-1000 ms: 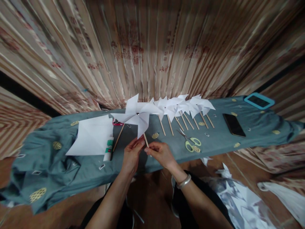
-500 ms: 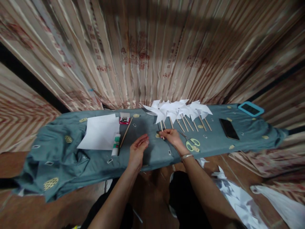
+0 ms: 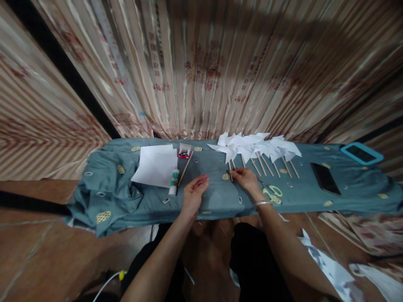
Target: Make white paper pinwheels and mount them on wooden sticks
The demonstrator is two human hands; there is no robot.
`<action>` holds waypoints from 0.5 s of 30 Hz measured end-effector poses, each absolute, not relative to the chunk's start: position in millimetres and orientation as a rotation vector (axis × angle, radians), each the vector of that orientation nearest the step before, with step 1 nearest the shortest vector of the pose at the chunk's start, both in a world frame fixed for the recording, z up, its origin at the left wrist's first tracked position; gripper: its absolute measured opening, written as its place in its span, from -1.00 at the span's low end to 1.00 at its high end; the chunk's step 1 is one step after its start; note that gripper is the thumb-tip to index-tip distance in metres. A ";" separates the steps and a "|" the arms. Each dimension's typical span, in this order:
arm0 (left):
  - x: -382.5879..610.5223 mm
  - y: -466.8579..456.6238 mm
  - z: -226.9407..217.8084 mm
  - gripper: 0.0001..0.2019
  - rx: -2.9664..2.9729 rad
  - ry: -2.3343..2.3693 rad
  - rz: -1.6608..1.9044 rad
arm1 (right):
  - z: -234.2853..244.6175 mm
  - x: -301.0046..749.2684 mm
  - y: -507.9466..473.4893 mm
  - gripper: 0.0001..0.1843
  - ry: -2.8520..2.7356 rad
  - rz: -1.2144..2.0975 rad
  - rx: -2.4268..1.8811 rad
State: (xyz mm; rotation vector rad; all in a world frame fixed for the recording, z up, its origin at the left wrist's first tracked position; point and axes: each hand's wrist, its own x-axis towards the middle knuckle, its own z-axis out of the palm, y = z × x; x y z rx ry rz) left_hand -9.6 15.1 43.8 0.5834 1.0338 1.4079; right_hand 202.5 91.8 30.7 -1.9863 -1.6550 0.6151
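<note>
A row of white paper pinwheels on wooden sticks lies along the back of a bench draped in teal cloth. My right hand rests at the lower end of the leftmost pinwheel's stick, fingers closed on it. My left hand hovers over the cloth just left of it, fingers loosely spread, holding nothing. Yellow-handled scissors lie right of my right hand.
White paper sheets, a glue stick, a loose wooden stick and a small pink box lie at the left. A black phone and a blue-cased device sit at the right. Paper scraps litter the floor. Striped curtains hang behind.
The pinwheel that both hands held up has been laid down at the left end of the row. My left hand let go and opened; my right hand stays on the stick.
</note>
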 end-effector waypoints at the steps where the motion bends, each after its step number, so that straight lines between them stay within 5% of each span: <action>1: -14.4 15.3 43.7 -0.62 0.622 1.051 1.414 | 34.4 199.7 86.7 -0.67 -1.665 0.562 -2.013; 8: -98.8 25.7 42.7 -0.83 1.401 1.553 1.532 | 46.6 157.5 40.2 -0.67 -1.843 0.406 -1.908; 15: -168.6 12.3 25.9 -0.75 1.930 2.200 0.981 | 26.9 138.7 8.3 -0.68 -1.838 0.649 -1.704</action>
